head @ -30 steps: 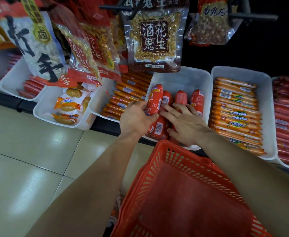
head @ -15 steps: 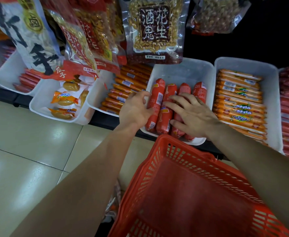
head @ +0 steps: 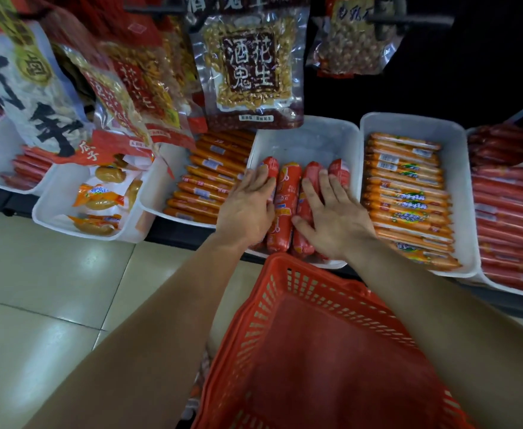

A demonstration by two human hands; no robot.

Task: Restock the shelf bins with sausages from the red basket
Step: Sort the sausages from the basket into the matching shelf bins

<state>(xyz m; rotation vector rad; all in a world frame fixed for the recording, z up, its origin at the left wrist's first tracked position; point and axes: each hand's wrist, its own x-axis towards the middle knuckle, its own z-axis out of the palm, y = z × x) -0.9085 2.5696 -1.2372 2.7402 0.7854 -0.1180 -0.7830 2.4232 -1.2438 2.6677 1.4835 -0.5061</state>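
Neither grip is closed: the left hand [head: 247, 209] and right hand [head: 331, 221] lie with fingers straight, pressing down on four red sausages [head: 288, 205] set side by side in the white bin [head: 309, 140] just beyond the far rim of the red basket [head: 303, 284]. The film-wrapped sticks look light, firm and slick, apt to roll, so they are probably best taken around the middle. A second earlier the left hand held one sausage tilted up; now all four lie level.

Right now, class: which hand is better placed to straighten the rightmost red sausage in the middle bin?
Probably the right hand: its fingers lie against the rightmost sausage, while the left hand rests on the leftmost sausage.
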